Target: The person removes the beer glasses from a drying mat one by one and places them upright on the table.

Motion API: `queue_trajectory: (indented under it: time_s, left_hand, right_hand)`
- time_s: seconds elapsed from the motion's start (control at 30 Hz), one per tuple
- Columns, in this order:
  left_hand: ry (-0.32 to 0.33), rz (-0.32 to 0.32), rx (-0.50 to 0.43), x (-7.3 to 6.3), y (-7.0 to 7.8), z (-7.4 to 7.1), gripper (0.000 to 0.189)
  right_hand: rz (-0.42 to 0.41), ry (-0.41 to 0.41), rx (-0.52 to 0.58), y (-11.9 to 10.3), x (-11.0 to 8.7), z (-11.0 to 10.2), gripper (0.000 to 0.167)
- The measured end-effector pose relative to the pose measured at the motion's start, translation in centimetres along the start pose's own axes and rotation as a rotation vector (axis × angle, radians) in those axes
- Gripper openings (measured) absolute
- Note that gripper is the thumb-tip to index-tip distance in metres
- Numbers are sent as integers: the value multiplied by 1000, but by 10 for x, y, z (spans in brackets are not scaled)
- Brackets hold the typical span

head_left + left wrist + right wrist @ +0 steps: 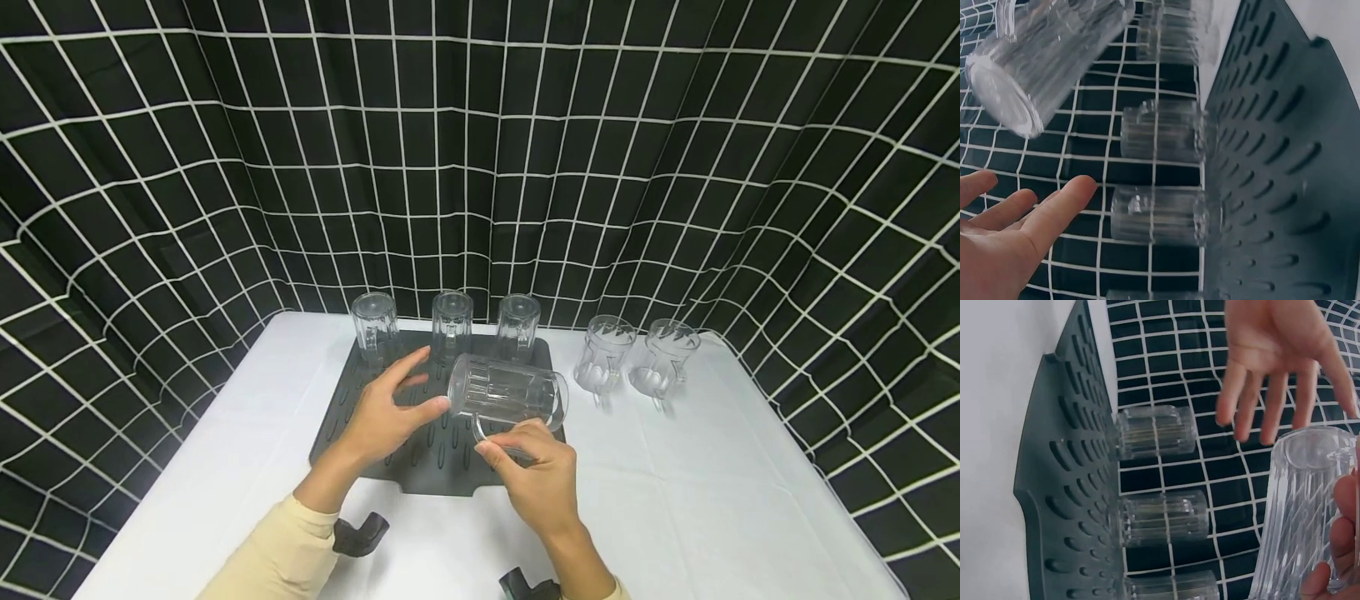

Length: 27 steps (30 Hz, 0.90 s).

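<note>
My right hand (536, 479) grips the handle of a clear glass mug (506, 392), which is tipped on its side above a dark drying mat (438, 479). The mug's base points left and its mouth right. My left hand (386, 412) has its fingers spread beside the base; the left wrist view shows a gap between that hand (1016, 228) and the mug (1041, 69). Along the mat's far edge, three similar mugs stand upside down: a left mug (374, 321), a middle mug (452, 321) and a right mug (518, 321).
Two more glass mugs stand upright on the white table right of the mat, a nearer-in mug (606, 350) and an outer mug (666, 354). The white tablecloth (720, 483) surrounds the mat. A black curtain with white grid lines (480, 150) encloses the back and sides.
</note>
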<state>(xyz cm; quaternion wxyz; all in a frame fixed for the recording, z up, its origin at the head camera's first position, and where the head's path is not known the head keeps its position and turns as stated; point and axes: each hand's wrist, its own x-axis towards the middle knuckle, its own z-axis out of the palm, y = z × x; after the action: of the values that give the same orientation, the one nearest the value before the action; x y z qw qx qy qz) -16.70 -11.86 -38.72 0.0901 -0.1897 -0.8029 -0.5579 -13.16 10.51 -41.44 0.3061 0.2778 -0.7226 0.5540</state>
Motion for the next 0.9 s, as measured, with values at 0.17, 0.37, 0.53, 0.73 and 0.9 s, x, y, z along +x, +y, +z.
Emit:
queue_trajectory:
  time_s: [0.17, 0.37, 0.53, 0.73, 0.9]
  left_hand:
    - [-40, -10, -46, 4, 5, 8, 72]
    - [-62, -18, -78, 4, 6, 15, 70]
    - [-62, -32, -62, 3, 4, 16, 64]
    - [-27, -19, -53, 1, 2, 14, 59]
    - [39, 7, -75, 1, 0, 12, 57]
  right_hand:
    - [22, -41, -19, -1, -1, 1, 8]
    - [3, -76, -31, -2, -4, 3, 8]
    - [22, -109, -30, 0, -5, 4, 7]
    - [12, -149, -23, -1, -5, 3, 11]
    - [52, -20, -26, 0, -6, -3, 24]
